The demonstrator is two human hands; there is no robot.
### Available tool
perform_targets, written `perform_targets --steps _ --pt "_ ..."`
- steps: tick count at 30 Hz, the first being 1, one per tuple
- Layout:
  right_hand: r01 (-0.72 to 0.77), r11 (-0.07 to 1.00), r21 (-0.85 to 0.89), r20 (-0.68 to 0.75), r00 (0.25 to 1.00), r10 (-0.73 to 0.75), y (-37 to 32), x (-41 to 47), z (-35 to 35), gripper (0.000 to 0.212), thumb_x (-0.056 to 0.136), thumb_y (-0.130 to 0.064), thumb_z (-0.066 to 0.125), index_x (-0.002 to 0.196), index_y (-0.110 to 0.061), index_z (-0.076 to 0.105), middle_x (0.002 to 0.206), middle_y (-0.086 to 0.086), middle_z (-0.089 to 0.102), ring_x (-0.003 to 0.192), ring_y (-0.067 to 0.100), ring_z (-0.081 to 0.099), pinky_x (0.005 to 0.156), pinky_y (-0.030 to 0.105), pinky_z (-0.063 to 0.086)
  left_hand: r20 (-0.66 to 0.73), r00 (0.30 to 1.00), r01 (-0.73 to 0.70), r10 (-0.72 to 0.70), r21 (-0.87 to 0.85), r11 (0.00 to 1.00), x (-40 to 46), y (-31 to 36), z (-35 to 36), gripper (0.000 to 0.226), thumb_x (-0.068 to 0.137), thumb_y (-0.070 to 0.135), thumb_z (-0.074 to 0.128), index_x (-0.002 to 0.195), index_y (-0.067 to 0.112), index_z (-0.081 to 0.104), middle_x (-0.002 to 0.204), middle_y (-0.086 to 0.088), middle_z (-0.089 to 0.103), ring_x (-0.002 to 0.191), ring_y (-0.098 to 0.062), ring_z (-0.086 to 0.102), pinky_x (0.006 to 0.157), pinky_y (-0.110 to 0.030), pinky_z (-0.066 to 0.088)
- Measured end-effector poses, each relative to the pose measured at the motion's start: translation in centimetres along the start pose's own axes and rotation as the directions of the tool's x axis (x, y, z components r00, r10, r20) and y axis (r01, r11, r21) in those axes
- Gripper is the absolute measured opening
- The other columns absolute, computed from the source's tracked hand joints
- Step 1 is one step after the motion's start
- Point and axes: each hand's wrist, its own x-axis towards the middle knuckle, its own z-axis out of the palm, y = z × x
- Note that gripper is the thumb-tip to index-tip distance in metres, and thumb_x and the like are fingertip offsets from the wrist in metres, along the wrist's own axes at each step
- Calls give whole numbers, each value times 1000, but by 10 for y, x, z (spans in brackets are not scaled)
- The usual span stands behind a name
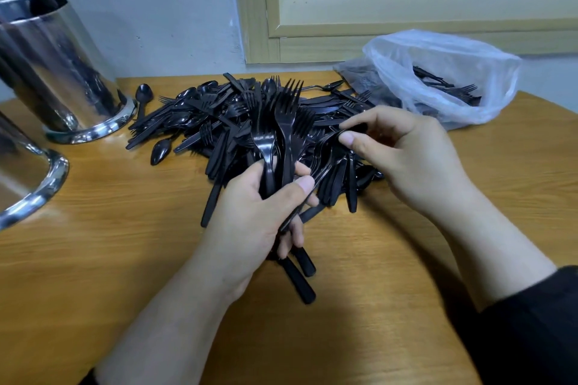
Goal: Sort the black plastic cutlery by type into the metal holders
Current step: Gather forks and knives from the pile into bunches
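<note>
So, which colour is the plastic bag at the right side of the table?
The plastic bag is clear with a whitish haze; black cutlery shows through it. Head view.

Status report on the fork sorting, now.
Left hand shut on fork bundle. Right hand pinching another fork. Mixed pile unsorted; holders far left, path clear.

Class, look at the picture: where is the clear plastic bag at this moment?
In the head view, the clear plastic bag lies at the table's far right, under the window frame, right of the cutlery pile.
</note>
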Motion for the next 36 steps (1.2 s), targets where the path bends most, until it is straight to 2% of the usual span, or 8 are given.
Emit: perform_targets --steps 2,5,11,18,24,28,31,36 --pt "-12 1000 6 30 999 12 -3 0 -1 9 87 -28 78 94 -23 74 82 3 70 73 15 60 69 23 45 16 1000 10 -10 9 1000 0 -1 0 8 97 16 64 105 18 66 87 -6 73 48 -18 48 41 -28 37" --pt "-92 994 -57 97 991 97 2 2 -12 24 84 -44 74 99 -26 71 81 -4 68 71 6 57 70 22 44 -3 1000 13 -13 10 1000 0 -2 -1 10 95 13 65 103 20 66 85 -5 72 47 -16 44 42 -27 35" --pt "-256 825 -503 197 896 398 15 5 -34 23 82 -48 75 87 -26 69 76 -8 68 69 8 60 63 27 44 -125 992 -18 16 -18 1000 3 -4 -5 11 98 11 63 105 19 67 85 -5 73 47 -16 44 41 -27 34" --pt "-213 797 -566 241 881 407 12 5 -21 21 83 -38 79 77 -24 65 66 -7 63 62 12 57 60 28 43 -147 989 -22 22 6 1000 4 -4 -3 10 99 11 62 103 19 66 85 -3 73 47 -17 43 41 -27 34" --pt "-225 921 -317 180 940 292 5 4 -32 10 90 -20 69 81 -16 67 62 -10 64 53 0 50 54 15 39 -177 983 -39 41 16 999 4 -4 -3 12 98 10 63 103 20 66 84 -2 73 48 -17 45 41 -28 35" --pt "-216 974 65 8 976 216 -4 4 -35 15 94 -9 60 81 -14 63 59 -1 57 53 14 46 51 21 36 -193 979 -55 57 16 998 5 -3 -4 11 97 10 63 104 18 66 83 -2 72 50 -18 49 41 -28 37" --pt "-168 949 265 29 986 166 -12 2 -25 11 94 -2 63 84 -8 64 62 1 62 54 10 50 55 15 40 -186 982 -41 43 18 999 5 -3 -2 10 97 10 64 103 18 66 74 1 69 56 -22 59 40 -29 39" --pt "-145 960 240 18 989 145 -6 2 -7 12 94 -7 67 83 -11 64 66 3 66 57 10 54 61 22 46 -103 994 18 -26 -74 997 3 -1 0 10 97 11 64 106 16 67 81 -4 71 67 -30 73 37 -27 41"
